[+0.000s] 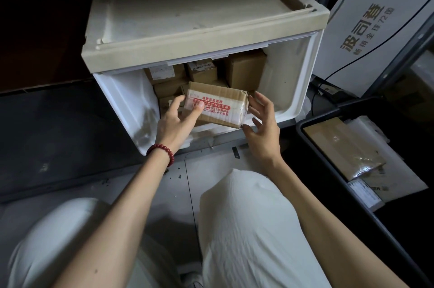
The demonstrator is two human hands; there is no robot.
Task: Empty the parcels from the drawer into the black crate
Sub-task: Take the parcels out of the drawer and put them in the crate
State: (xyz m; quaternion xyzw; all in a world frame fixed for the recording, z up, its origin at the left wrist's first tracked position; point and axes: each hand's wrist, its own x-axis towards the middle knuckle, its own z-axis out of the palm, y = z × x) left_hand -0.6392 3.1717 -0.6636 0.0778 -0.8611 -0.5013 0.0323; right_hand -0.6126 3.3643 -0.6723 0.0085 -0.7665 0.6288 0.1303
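One taped parcel point(217, 104) (red print) over open drawer point(288, 71): left hand point(175, 122) pinches left end, right hand point(264, 130) clasps right end.

brown taped parcel point(217, 105), above open drawer point(293, 90)

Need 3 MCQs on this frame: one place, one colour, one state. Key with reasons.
1. The black crate sits where relative to the drawer? A) to its right B) to its left C) on top
2. Print colour on the held parcel? A) blue B) red C) green
3. The held parcel is: A) lying in the crate B) dropped, in no hand C) over the drawer, a grip at each end

Key: 1 A, crate rim shows right of the drawer; 2 B, its printed characters are red; 3 C, left hand and right hand hold its ends.
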